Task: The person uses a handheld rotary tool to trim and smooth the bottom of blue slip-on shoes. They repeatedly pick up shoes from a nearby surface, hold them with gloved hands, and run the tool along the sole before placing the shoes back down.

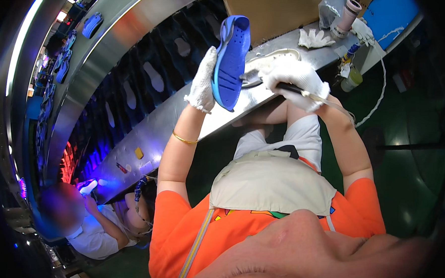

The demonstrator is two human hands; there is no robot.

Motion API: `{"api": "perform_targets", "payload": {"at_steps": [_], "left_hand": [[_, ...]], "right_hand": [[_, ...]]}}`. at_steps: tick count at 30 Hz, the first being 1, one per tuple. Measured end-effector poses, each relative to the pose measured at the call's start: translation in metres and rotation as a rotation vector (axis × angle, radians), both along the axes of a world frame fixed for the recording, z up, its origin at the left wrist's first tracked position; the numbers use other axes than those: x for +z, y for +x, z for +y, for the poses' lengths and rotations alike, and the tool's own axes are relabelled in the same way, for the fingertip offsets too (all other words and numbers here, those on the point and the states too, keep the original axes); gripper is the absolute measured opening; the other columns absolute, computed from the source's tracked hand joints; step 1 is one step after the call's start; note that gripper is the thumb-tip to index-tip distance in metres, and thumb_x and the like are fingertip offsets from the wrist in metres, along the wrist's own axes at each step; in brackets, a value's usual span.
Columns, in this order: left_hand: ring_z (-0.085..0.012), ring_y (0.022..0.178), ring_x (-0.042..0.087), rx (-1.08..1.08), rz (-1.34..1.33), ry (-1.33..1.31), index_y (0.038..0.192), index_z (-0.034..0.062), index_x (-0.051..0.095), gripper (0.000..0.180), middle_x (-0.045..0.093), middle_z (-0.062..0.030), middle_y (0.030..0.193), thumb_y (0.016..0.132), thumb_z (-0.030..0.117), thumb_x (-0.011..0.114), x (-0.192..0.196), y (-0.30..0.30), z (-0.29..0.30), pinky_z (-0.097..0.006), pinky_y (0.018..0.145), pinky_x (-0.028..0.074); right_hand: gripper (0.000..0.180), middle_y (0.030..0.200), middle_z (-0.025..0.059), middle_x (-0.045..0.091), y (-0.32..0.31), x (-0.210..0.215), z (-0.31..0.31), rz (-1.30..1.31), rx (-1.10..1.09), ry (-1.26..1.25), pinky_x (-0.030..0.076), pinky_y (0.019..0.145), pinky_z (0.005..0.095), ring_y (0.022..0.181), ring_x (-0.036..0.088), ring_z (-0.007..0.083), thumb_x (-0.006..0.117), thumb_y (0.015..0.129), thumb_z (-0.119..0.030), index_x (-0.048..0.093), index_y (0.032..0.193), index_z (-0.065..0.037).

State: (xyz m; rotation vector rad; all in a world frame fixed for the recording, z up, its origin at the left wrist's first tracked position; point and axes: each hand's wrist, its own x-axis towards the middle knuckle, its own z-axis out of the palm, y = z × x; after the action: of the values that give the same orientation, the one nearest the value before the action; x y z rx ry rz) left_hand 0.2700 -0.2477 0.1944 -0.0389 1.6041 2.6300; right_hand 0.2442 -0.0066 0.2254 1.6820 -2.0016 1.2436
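Observation:
My left hand (203, 85), in a white knit glove, grips a blue shoe sole (231, 64) by its left side and holds it up, its perforated inner face toward me. My right hand (297, 81), gloved too, is closed round the dark handle of a brush (291, 88). A pale cord or tube trails from the handle's end along my forearm. The brush's greyish tip is at the right edge of the blue sole; whether it touches cannot be told. Behind the right hand an off-white sole (259, 63) lies on the metal bench, partly covered by it.
A white glove (316, 38), a pink cylinder (351, 9) and a plastic bag (330, 7) stand at the bench's far right. A bottle (351, 78) hangs by its edge. Pale soles (153, 76) line the dark rack beyond. Another person (99, 226) sits at left.

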Motion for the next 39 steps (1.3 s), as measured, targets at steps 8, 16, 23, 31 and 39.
{"api": "perform_targets", "payload": {"at_steps": [8, 16, 23, 31, 39], "left_hand": [[-0.0408, 0.101, 0.057, -0.333, 0.471, -0.377, 0.134, -0.0067, 0.030, 0.076, 0.047, -0.0269, 0.123, 0.091, 0.057, 0.028, 0.161, -0.059, -0.038, -0.048, 0.087, 0.051], [-0.0286, 0.111, 0.054, 0.672, 0.338, -2.663, 0.121, 0.0092, 0.052, 0.043, 0.055, -0.0136, 0.121, 0.089, 0.037, 0.047, 0.227, -0.234, -0.200, -0.039, 0.093, 0.043], [-0.0302, 0.109, 0.055, 1.099, -0.238, -2.342, 0.120, 0.0146, 0.056, 0.049, 0.056, -0.0137, 0.122, 0.084, 0.045, 0.044, 0.220, -0.097, -0.207, -0.042, 0.095, 0.042], [-0.0330, 0.103, 0.058, 0.921, 0.019, -2.234, 0.108, 0.0099, 0.064, 0.054, 0.061, -0.0165, 0.110, 0.089, 0.052, 0.036, 0.250, -0.037, -0.261, -0.039, 0.090, 0.044], [-0.0343, 0.128, 0.039, 0.813, -0.282, -1.801, 0.137, 0.0022, 0.035, 0.084, 0.038, -0.0221, 0.139, 0.078, 0.061, 0.052, 0.230, -0.059, -0.314, -0.038, 0.104, 0.032]], "right_hand": [[0.014, 0.084, 0.0081, 0.062, 0.011, -0.008, 0.019, -0.446, -0.122, -0.373, 0.051, 0.075, 0.0279, 0.081, 0.061, 0.0142, 0.063, 0.073, 0.013, 0.061, 0.079, 0.000], [0.019, 0.085, 0.0060, 0.058, 0.024, -0.016, -0.008, -0.601, -0.099, -0.354, 0.052, 0.072, 0.0253, 0.077, 0.061, 0.0124, 0.063, 0.071, 0.016, 0.059, 0.080, -0.001], [0.015, 0.084, 0.0055, 0.062, 0.016, -0.024, -0.012, -0.806, -0.093, -0.322, 0.052, 0.073, 0.0261, 0.081, 0.063, 0.0135, 0.063, 0.075, 0.012, 0.060, 0.082, -0.001], [0.014, 0.082, 0.0051, 0.061, 0.016, -0.029, -0.018, -0.872, -0.125, -0.243, 0.051, 0.075, 0.0256, 0.078, 0.061, 0.0127, 0.060, 0.075, 0.010, 0.059, 0.080, -0.002], [0.016, 0.086, 0.0053, 0.060, 0.021, -0.043, -0.019, -0.969, -0.182, -0.298, 0.050, 0.077, 0.0273, 0.081, 0.062, 0.0142, 0.061, 0.077, 0.008, 0.057, 0.089, -0.001]]}}
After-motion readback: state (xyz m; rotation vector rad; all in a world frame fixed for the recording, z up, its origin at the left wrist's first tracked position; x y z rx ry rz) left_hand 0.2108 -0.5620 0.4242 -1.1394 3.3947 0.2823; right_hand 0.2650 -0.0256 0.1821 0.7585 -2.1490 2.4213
